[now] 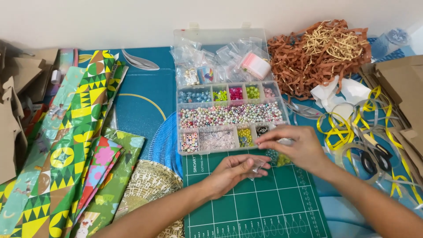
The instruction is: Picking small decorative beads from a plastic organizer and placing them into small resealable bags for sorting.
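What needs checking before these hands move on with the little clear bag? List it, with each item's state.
1. Left hand grips the small clear bag: ok, the bag is pinched at the fingertips over the green cutting mat.
2. Right hand is at the bag's top: ok, the fingers meet just above it.
3. Bag mouth open: cannot tell, the plastic is too small and clear to read.
4. Bead organiser box within reach, lid up: ok, it lies open just beyond the hands.
5. Loose beads contained: not ok, some lie on the mat beneath the right hand.
6. Scissors clear of the hands: ok, they lie off to the right among the yellow ribbon.
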